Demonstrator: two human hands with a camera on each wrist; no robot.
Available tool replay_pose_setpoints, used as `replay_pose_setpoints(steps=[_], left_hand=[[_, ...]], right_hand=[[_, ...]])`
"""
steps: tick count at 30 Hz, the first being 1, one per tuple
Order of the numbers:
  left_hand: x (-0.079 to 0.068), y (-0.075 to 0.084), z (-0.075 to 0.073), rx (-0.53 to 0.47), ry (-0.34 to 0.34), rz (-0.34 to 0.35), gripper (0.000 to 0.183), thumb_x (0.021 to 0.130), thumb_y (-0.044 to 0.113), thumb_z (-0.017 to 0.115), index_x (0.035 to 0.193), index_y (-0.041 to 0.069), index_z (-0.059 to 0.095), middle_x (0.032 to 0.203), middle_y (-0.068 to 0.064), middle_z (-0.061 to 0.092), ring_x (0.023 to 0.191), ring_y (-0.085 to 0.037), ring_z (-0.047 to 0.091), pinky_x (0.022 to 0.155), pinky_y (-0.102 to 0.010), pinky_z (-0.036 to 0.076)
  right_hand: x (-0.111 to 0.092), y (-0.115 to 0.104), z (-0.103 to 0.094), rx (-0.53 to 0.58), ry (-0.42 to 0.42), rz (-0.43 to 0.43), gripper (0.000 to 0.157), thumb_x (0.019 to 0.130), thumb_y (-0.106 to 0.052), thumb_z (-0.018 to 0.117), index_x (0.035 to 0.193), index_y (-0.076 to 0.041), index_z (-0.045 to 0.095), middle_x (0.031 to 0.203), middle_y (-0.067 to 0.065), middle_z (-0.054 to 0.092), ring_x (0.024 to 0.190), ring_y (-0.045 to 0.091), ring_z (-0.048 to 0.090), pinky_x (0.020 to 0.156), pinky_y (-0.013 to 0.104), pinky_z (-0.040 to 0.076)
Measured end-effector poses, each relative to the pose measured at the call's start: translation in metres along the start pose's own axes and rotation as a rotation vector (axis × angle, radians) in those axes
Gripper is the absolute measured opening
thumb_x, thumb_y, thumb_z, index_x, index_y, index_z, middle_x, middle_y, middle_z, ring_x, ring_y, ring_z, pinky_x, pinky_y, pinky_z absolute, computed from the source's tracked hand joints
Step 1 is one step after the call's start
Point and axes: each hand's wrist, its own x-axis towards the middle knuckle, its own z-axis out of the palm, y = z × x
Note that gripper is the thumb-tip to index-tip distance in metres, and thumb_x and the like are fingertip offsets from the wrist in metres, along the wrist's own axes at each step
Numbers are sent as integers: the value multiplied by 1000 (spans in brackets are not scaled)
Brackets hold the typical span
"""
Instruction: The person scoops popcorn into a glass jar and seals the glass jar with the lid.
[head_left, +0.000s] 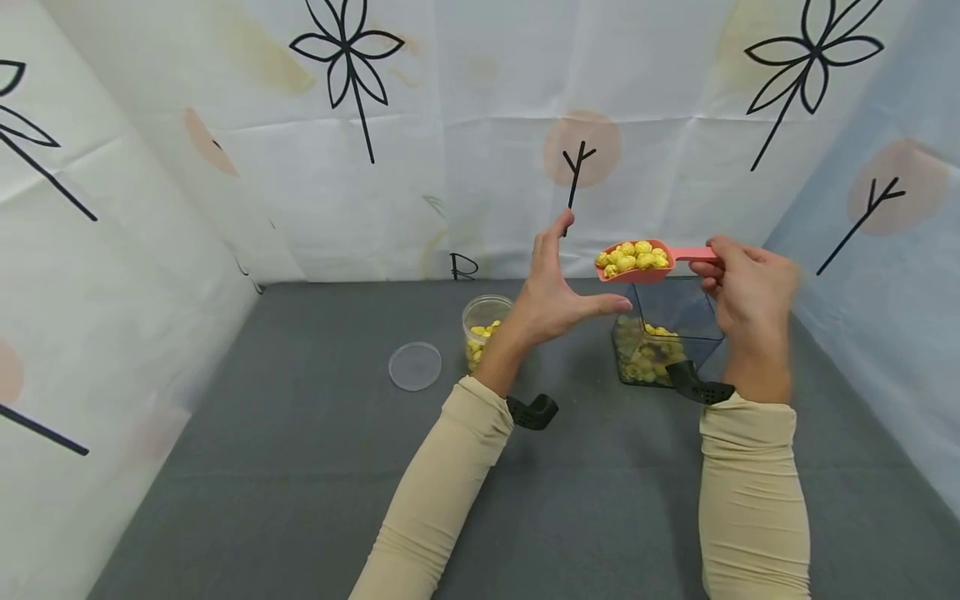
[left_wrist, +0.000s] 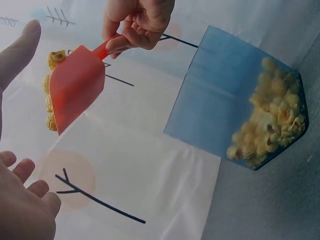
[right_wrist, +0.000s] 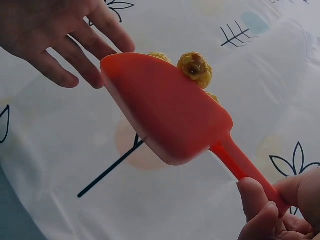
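Note:
My right hand [head_left: 753, 292] grips the handle of a red scoop [right_wrist: 170, 110], raised above a clear square container [left_wrist: 200, 85]. Yellow popcorn [head_left: 636, 256] fills the scoop's bowl, and one piece pokes over its edge in the right wrist view. More popcorn [left_wrist: 275, 110] lies in the bottom of the container. To the left of the scoop, my left hand [head_left: 551, 296] is held up with thumb and fingers spread, holding nothing. Behind the left wrist stands a clear round jar [head_left: 480, 312] partly filled with popcorn, partly hidden by that arm.
A clear round lid [head_left: 415, 367] lies flat on the grey table [head_left: 300, 475], left of the jar. White printed cloth [head_left: 487, 192] hangs at the back and on both sides of the table.

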Motion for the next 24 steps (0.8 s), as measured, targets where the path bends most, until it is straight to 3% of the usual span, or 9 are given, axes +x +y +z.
replay_pose_setpoints(steps=[7,16,24], left_hand=[[-12,-5,-21,-21,60,10,121,72,37,93,162,39,11,166,17,19,155,-8,20,123,-52,32],[-25,-15,-44,82,153,13,121,70,42,94,161,41,16,165,13,20,153,-12,24,120,-54,35],[-33,-29,-61,159,167,26,123,70,43,95,164,33,16,167,12,17,154,-14,23,120,-54,34]], right_hand=[[-5,8,23,-39,-53,-11,23,94,-25,74,109,-7,72,71,-4,73,55,5,67,53,15,50],[-12,16,45,-24,-124,-18,42,94,-23,74,127,3,67,71,-3,73,54,5,67,52,15,49],[-16,28,62,4,-171,-42,36,96,-21,72,122,3,68,71,-3,73,55,4,67,52,14,49]])
